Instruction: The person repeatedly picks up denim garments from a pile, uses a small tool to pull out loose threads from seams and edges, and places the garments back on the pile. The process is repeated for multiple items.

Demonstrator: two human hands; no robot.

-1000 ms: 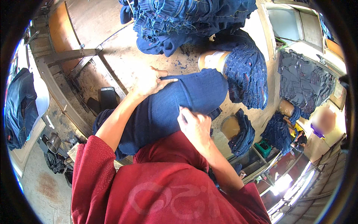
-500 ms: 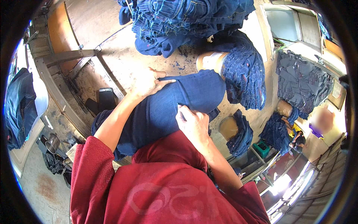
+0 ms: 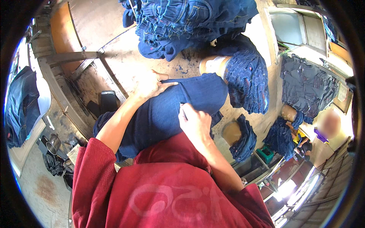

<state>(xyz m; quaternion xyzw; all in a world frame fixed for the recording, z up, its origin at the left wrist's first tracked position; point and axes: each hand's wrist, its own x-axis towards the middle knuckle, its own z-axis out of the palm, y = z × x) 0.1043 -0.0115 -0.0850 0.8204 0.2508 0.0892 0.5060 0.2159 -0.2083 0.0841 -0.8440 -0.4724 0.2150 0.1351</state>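
No pkgs or screens in view; one pale label band (image 3: 215, 63) wraps a tan cylinder just beyond the dark blue denim, whitish on brown, print too small to tell; a pale paper sheet (image 3: 344, 92) hangs at far right edge, blurred; no other signs.

jeans leg (image 3: 178, 110) on worktable (image 3: 125, 60) | denim pile (image 3: 190, 22) behind | denim stack (image 3: 247, 79) right

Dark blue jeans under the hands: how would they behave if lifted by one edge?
Probably floppy: the jeans drape over the table edge and crease where the left hand pinches them. Likely heavyish for cloth, as the denim looks thick. Unlikely to slide freely; the right hand bunches a fold that holds its shape.
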